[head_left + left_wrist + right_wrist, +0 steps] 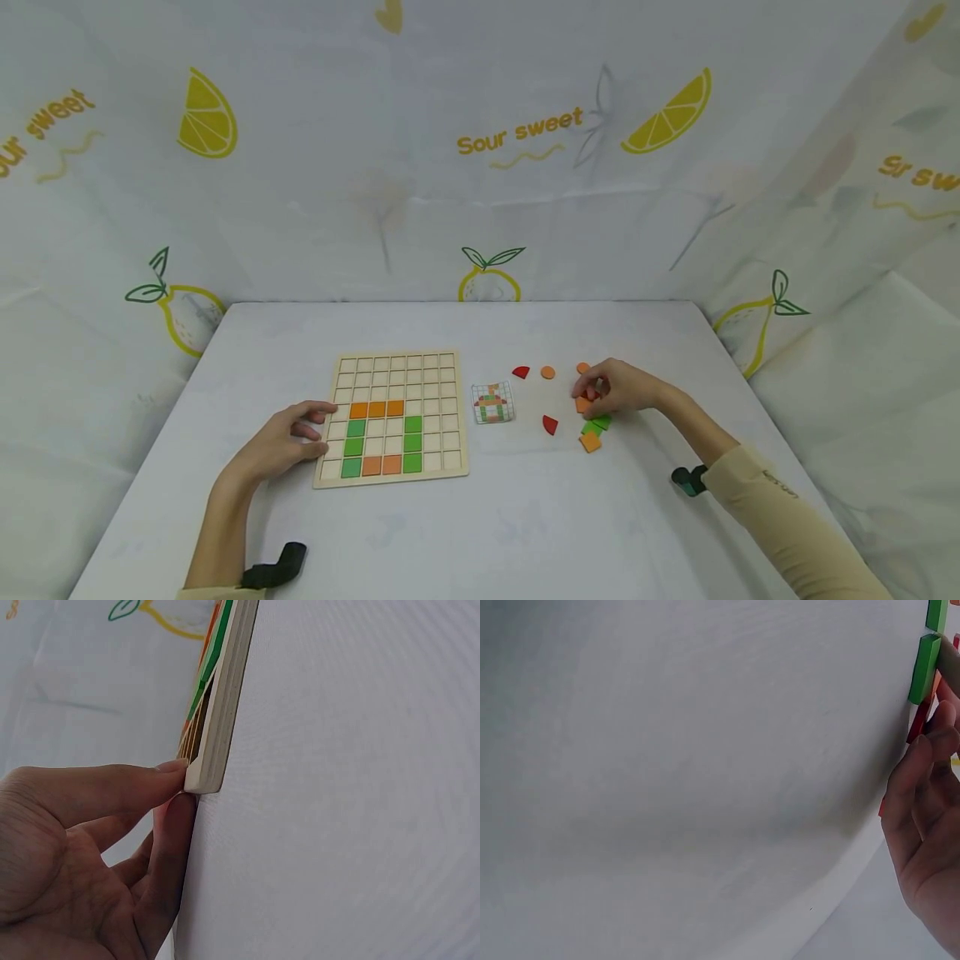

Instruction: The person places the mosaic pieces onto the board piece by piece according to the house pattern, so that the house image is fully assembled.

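One orange tile (582, 405) sits pinched in the right hand (619, 388), board (393, 426) well off leftward; left hand (273, 442), fingers loosely bent, touches its left edge!

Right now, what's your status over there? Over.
Left grip touching square pale-wood grid board. Right grip at orange square-looking tile, hold unclear. Board partly filled. Nothing visibly blocking.

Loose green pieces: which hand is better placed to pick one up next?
Likely the right hand: it is close beside the green pieces, while the left hand touches the left edge of the grid board, farther away.
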`<state>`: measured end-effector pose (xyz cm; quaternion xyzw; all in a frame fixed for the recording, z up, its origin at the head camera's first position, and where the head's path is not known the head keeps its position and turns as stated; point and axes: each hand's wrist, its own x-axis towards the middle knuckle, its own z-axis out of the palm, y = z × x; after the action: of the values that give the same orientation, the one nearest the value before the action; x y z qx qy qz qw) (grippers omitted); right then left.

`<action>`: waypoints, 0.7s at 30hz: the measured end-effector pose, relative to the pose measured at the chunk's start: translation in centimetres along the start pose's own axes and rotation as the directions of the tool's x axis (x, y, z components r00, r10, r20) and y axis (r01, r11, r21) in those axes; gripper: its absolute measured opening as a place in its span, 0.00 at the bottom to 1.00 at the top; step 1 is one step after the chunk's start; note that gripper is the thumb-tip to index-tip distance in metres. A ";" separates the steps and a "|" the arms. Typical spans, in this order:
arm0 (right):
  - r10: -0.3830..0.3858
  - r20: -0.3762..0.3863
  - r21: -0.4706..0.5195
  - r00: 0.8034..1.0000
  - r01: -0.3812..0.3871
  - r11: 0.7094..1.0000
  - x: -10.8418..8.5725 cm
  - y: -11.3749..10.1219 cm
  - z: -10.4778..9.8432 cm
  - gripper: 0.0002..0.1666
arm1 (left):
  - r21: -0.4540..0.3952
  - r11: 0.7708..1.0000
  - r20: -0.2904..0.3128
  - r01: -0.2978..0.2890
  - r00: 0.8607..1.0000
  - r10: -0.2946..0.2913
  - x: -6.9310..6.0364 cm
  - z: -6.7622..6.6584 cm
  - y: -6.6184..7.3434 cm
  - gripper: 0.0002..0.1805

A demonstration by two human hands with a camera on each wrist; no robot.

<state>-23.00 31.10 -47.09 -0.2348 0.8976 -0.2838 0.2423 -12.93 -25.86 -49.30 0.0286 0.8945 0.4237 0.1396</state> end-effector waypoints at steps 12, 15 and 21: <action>0.011 -0.014 -0.006 1.000 -0.012 1.000 0.0 0.1 0.2 0.11 | 0.000 1.000 -0.001 -0.002 1.000 0.002 0.1 0.0 -0.1 0.32; 0.008 -0.014 -0.012 1.000 -0.009 1.000 0.0 0.1 0.3 0.10 | -0.005 1.000 -0.001 0.001 1.000 -0.001 0.2 -0.1 -0.1 0.32; -0.035 -0.025 0.011 0.999 0.035 0.999 0.2 -0.3 -0.2 0.09 | -0.009 1.000 0.005 -0.001 1.000 0.001 0.1 -0.2 -0.1 0.32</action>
<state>-23.18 30.81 -46.85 -0.2457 0.8946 -0.2960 0.2275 -13.10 -26.01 -49.28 0.0294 0.8923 0.4277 0.1418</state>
